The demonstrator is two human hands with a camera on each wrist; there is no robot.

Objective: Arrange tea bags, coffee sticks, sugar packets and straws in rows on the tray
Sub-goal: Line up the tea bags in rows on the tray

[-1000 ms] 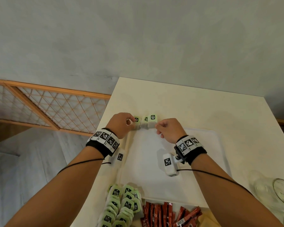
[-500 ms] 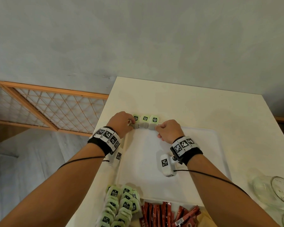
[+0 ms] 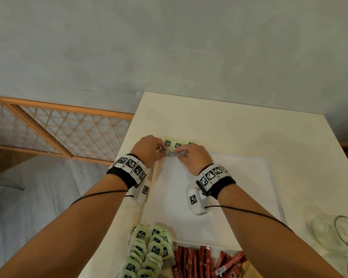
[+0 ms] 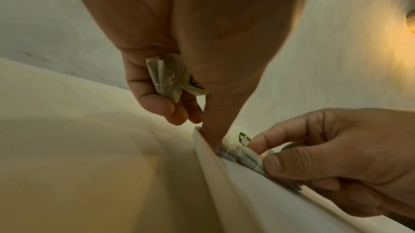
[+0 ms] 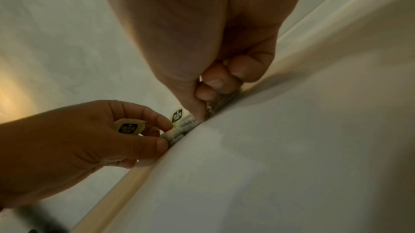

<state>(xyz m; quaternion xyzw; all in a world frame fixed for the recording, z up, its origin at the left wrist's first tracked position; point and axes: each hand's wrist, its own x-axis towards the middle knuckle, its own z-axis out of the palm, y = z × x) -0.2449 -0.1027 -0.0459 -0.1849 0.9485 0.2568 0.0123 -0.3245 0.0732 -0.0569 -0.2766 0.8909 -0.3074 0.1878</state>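
Note:
Three green-tagged tea bags (image 3: 177, 145) stand in a row along the far left edge of the white tray (image 3: 239, 187). My left hand (image 3: 155, 150) pinches the leftmost bag between thumb and forefinger at the tray corner. Its other fingers curl round a spare tea bag (image 4: 166, 75). My right hand (image 3: 186, 155) is just to the right, pinching a neighbouring bag (image 4: 247, 157) in the row. It partly hides the third bag. A heap of tea bags (image 3: 149, 249) and red coffee sticks (image 3: 197, 259) lie by the tray's near edge.
The tray lies on a cream table (image 3: 229, 121) against a grey wall. Clear glass bowls (image 3: 338, 233) stand at the table's right edge. A wooden lattice screen (image 3: 58, 133) is on the left, beyond the table edge.
My right hand has slid left along the row towards the left hand and now covers part of the third bag. The left hand has stayed at the tray corner.

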